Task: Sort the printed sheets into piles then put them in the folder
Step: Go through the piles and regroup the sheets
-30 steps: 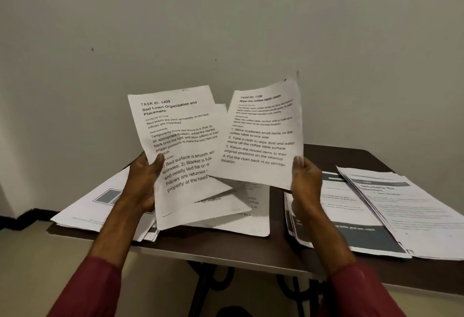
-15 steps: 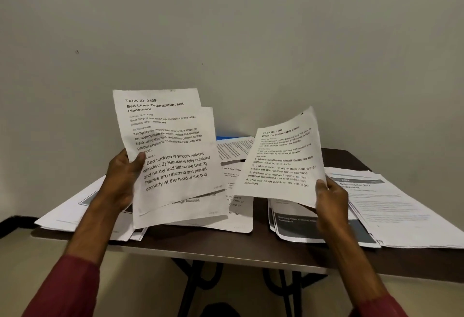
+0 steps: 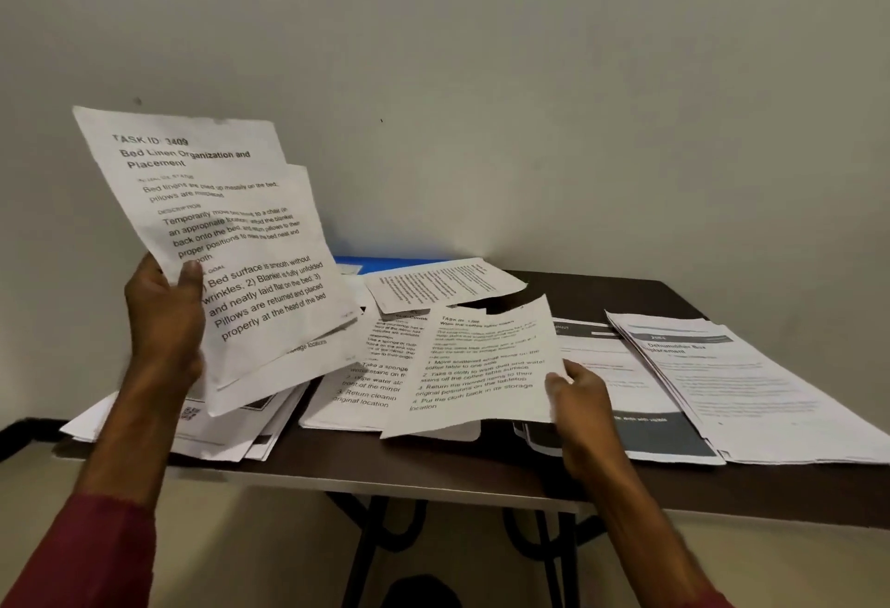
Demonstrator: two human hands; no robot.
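My left hand (image 3: pixel 163 318) grips a small stack of printed sheets (image 3: pixel 226 246) held upright above the table's left side; the top one reads "Bed Linen Organization and Placement". My right hand (image 3: pixel 580 407) pinches the right edge of a single printed sheet (image 3: pixel 481 366) about wiping a coffee table, held low and nearly flat over the middle pile (image 3: pixel 371 366). A blue folder (image 3: pixel 380 263) lies at the back against the wall, mostly hidden by a loose sheet (image 3: pixel 443 282).
The dark brown table (image 3: pixel 433 468) carries a pile of sheets at the left (image 3: pixel 216 434), a pile with dark grey bands (image 3: pixel 640 391) right of centre and another pile (image 3: pixel 751 386) at the far right. A plain wall stands behind.
My right hand has lowered the coffee-table sheet from upright to nearly flat over the middle pile. My left hand has shifted its stack to the left and tilted it.
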